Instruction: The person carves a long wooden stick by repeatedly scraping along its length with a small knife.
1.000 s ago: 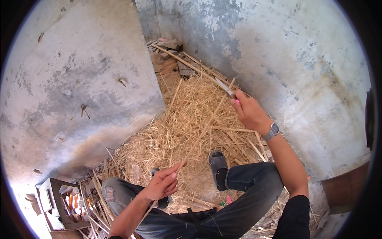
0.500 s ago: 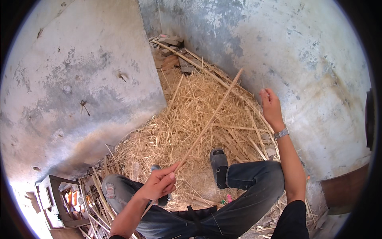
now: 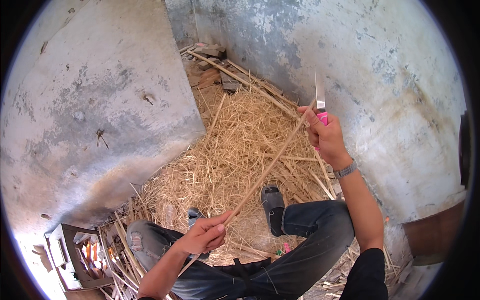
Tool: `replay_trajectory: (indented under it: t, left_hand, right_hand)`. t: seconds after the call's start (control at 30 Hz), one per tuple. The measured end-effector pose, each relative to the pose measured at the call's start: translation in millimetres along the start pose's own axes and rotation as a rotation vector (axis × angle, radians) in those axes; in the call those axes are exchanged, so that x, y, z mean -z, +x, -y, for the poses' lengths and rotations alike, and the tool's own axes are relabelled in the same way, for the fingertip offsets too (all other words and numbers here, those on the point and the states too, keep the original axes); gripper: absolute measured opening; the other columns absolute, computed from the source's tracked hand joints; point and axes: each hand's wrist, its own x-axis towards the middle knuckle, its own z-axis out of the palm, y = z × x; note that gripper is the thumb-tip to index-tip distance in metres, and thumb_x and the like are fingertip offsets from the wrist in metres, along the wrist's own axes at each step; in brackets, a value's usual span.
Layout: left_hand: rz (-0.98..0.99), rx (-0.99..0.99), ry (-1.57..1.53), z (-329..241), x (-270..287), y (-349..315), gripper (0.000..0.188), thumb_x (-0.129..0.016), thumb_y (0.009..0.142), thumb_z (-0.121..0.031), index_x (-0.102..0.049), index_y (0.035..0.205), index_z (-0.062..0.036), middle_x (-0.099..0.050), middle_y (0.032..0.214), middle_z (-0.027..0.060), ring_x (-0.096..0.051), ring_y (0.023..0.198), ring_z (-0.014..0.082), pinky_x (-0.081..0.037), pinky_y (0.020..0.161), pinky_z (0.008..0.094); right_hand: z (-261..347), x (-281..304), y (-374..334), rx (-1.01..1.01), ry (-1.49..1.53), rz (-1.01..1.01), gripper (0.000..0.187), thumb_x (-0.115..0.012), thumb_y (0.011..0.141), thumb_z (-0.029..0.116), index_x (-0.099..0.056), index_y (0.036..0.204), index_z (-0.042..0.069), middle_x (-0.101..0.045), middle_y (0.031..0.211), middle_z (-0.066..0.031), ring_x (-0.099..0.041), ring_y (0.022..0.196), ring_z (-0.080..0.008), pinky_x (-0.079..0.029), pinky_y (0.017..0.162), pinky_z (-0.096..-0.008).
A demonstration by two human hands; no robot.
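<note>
A long thin wooden stick (image 3: 265, 171) runs slantwise from my lap up toward the right wall. My left hand (image 3: 204, 234) is closed around its lower part, thumb on top. At the stick's far end, my right hand (image 3: 327, 136) grips a knife (image 3: 320, 97) by its pink handle, with the shiny blade pointing up and away from me. The fingers and thumb of that hand also meet the stick's tip; whether they pinch it firmly I cannot tell. A metal-band watch (image 3: 345, 169) is on my right wrist.
Pale shavings (image 3: 230, 145) cover the floor between worn walls. More long sticks (image 3: 255, 89) lie along the right wall, near stacked bricks (image 3: 210, 51) in the corner. A dark frame (image 3: 80, 255) stands at lower left beside other strips. Something small and pink (image 3: 286, 247) lies between my legs.
My right hand has moved left and slightly nearer, onto the stick's far end. The knife in it, barely visible before, now shows clearly. My left hand is slightly lower, still holding the stick.
</note>
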Motion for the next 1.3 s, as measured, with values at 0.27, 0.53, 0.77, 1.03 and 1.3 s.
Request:
replay_trajectory:
  t: [0.27, 0.53, 0.77, 1.03, 1.3]
  left_hand:
    - [-0.032, -0.042, 0.232, -18, -15, 9, 0.052, -0.041, 0.111, -0.019, -0.027, 0.16, -0.0062, -0.041, 0.058, -0.0023, -0.041, 0.048, 0.0053, -0.04, 0.048, 0.0223]
    - [-0.025, -0.016, -0.026, -10, -13, 10, 0.052, -0.038, 0.112, -0.021, -0.025, 0.161, -0.0069, -0.034, 0.054, -0.004, -0.033, 0.044, 0.0054, -0.032, 0.044, 0.0208]
    - [-0.085, 0.073, -0.338, -18, -10, -1, 0.055, -0.043, 0.11, -0.024, -0.026, 0.159, -0.0055, -0.03, 0.048, -0.0028, -0.027, 0.037, 0.0062, -0.028, 0.037, 0.022]
    - [-0.092, 0.117, -0.383, -12, -6, -7, 0.053, -0.041, 0.111, -0.024, -0.028, 0.159, -0.006, -0.027, 0.048, -0.0038, -0.027, 0.035, 0.0065, -0.027, 0.036, 0.0212]
    - [0.078, 0.048, -0.573, 0, 13, -14, 0.053, -0.04, 0.111, -0.026, -0.027, 0.159, -0.0065, -0.028, 0.048, -0.0028, -0.03, 0.033, 0.0073, -0.025, 0.032, 0.0232]
  right_hand:
    - [-12, -24, -15, 0.091, -0.36, 0.116, 0.032, -0.058, 0.105, 0.031, -0.071, 0.108, 0.002, -0.047, 0.06, 0.0069, -0.038, 0.05, -0.0038, -0.03, 0.047, -0.0256]
    - [4, -39, -25, 0.227, -0.683, 0.116, 0.038, -0.053, 0.106, 0.038, -0.064, 0.093, 0.004, -0.051, 0.06, -0.0037, -0.048, 0.053, -0.0178, -0.038, 0.052, -0.0336]
    - [-4, -65, -47, 0.297, -1.008, 0.347, 0.034, -0.054, 0.103, 0.036, -0.057, 0.086, 0.007, -0.053, 0.058, -0.0166, -0.055, 0.05, -0.0365, -0.042, 0.05, -0.0469]
    - [-19, -60, -43, 0.365, -1.068, 0.186, 0.036, -0.054, 0.103, 0.039, -0.058, 0.087, 0.007, -0.054, 0.057, -0.017, -0.056, 0.05, -0.0386, -0.042, 0.049, -0.0469]
    - [-15, -27, 0, 0.252, -0.956, -0.006, 0.041, -0.047, 0.107, 0.042, -0.056, 0.091, 0.005, -0.049, 0.056, -0.0128, -0.05, 0.05, -0.0279, -0.04, 0.052, -0.042]
